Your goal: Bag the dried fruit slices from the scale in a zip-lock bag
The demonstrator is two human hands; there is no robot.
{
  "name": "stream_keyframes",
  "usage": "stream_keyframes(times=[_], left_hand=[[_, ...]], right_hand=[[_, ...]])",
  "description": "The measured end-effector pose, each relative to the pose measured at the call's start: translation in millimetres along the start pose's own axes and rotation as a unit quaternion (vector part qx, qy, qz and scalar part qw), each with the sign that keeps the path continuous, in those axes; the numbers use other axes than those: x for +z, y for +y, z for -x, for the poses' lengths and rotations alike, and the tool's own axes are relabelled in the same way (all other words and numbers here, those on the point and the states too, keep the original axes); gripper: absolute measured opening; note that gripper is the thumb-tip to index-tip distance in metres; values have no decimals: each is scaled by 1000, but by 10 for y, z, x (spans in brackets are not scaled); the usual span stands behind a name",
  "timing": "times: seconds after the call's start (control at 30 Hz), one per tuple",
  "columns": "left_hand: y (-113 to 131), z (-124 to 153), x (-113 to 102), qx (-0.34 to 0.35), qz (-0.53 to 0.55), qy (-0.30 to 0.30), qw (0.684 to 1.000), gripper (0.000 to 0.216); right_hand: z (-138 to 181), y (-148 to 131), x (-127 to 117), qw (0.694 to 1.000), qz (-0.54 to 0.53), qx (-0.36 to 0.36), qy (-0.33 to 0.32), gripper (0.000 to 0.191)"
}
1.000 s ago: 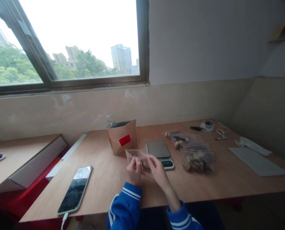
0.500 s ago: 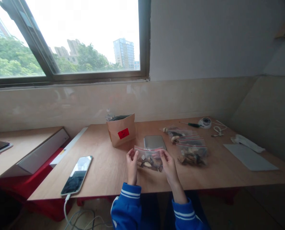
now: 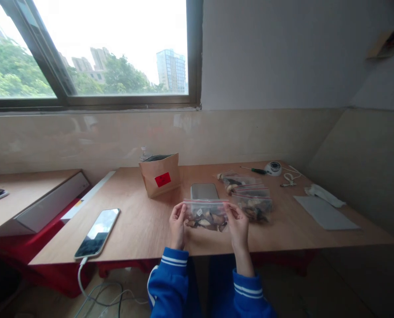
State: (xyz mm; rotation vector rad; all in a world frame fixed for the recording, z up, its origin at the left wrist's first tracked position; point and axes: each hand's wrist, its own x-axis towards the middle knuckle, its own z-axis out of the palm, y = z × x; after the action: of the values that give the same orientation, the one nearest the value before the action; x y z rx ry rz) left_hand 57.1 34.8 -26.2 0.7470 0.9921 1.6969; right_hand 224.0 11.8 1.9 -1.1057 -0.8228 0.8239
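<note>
My left hand [image 3: 178, 223] and my right hand [image 3: 238, 224] pinch the two upper corners of a small clear zip bag [image 3: 206, 214] with a red seal strip. The bag hangs upright above the table's front edge and holds dark and pale dried pieces. Behind it lies a small silver kitchen scale [image 3: 203, 191]. Filled zip bags [image 3: 251, 199] lie in a pile just right of the scale. A brown paper pouch [image 3: 160, 180] with a red label stands open at the back left.
A phone [image 3: 97, 232] on a white cable lies at the wooden table's [image 3: 140, 229] front left. At the far right are a green screwdriver [image 3: 253, 170], a round white device [image 3: 274, 168], a white cable, a grey sheet [image 3: 325, 213] and a crumpled wrapper. A low shelf stands to the left.
The bag went from bunched between my close-set hands to held upright and stretched wide, my hands moving apart to its corners. The camera view has pulled back from the table.
</note>
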Motion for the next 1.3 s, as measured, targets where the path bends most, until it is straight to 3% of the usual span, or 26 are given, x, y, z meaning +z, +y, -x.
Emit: stream_keyframes(times=[0.27, 0.5, 0.63, 0.87, 1.07, 1.2, 1.3], left_hand=[[15, 64, -25, 18, -30, 1, 999, 39], [20, 118, -19, 13, -66, -35, 997, 32], [68, 128, -15, 36, -65, -48, 996, 27], [14, 213, -49, 3, -5, -44, 999, 25], [1, 229, -50, -72, 11, -57, 996, 34], [42, 229, -41, -69, -18, -87, 994, 36], [70, 221, -67, -50, -37, -88, 994, 32]], right_hand=[[-36, 91, -133, 998, 46, -10, -33, 43], [26, 128, -109, 999, 8, -3, -43, 39], [57, 139, -155, 999, 38, -33, -20, 39], [191, 132, -223, 995, 68, -65, 38, 38], [184, 199, -260, 1000, 21, -11, -20, 38], [141, 182, -226, 996, 25, -14, -89, 33], [113, 193, -172, 993, 34, -31, -107, 29]])
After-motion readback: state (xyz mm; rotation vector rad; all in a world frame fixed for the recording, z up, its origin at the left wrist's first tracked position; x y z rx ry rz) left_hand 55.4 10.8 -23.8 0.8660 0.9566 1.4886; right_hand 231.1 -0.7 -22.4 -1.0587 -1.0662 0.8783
